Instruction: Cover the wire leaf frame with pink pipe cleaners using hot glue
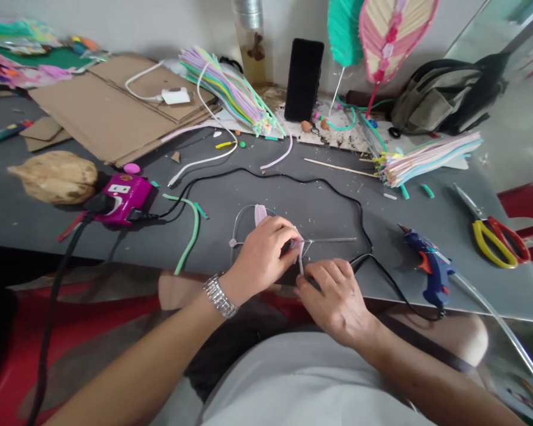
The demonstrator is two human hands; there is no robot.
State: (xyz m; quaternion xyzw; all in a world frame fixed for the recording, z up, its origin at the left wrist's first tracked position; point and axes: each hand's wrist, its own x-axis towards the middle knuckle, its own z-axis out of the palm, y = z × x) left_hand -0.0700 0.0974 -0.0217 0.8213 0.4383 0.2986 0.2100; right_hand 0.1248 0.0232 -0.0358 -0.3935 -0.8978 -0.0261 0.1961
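A thin wire frame (333,239) with a rounded outline lies low over the table's near edge, its straight stem pointing right. Pale pink material (260,214) covers part of its far side. My left hand (266,254), a metal watch on its wrist, is closed with thumb and fingertips pinching the frame and a pale lilac pipe cleaner (301,260) near the stem's base. The pipe cleaner's lower end runs to my right hand (335,302), whose thumb and curled fingers close on it. Both palms are hidden.
To the right lie a blue glue gun (433,266) and scissors (497,236). A black cable (311,179) loops around the work from a magenta power socket (127,198). Behind are pipe cleaner bundles (235,89), a phone (304,80), cardboard (115,118) and leaf-shaped pieces (395,35).
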